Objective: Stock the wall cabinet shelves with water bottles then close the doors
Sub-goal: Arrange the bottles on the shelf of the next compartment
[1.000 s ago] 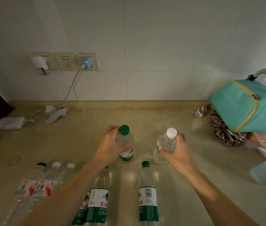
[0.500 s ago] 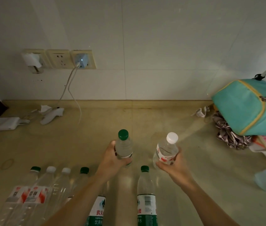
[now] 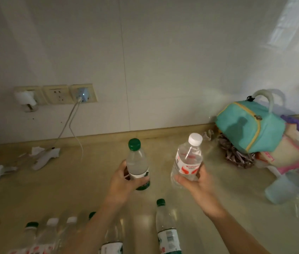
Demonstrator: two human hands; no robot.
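At frame centre, above the tabletop (image 3: 53,189), my left hand (image 3: 122,182) grips a green-capped bottle (image 3: 138,162); my right hand (image 3: 197,182) grips a white-capped bottle (image 3: 188,158). More bottles (image 3: 167,230) stand along the bottom edge.

Clear glossy plastic forms the green-capped bottle (image 3: 138,163); the countertop (image 3: 71,184) looks polished stone; the teal bag (image 3: 249,125) matt cloth.
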